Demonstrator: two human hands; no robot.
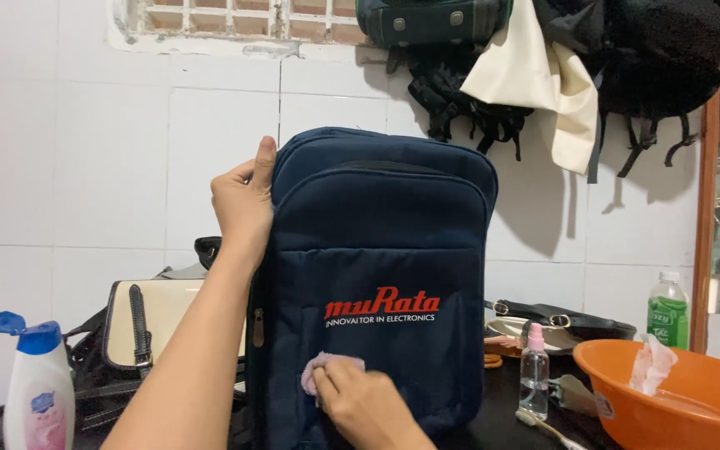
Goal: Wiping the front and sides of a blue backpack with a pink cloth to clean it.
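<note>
A dark navy backpack (381, 250) stands upright in the middle of the head view, its front pocket with red and white lettering facing me. My left hand (245, 200) grips its upper left edge, thumb up along the side, holding it steady. Low on the front panel my right hand (368, 404) presses a small pink cloth (327, 367) against the fabric.
A white bottle with a blue cap (37, 387) stands at the lower left, a cream and black bag (147, 321) behind it. To the right are a small spray bottle (534, 362), an orange basin (677, 400), a green bottle (668, 312) and a black bag (560, 318). Bags hang on the tiled wall (85, 167).
</note>
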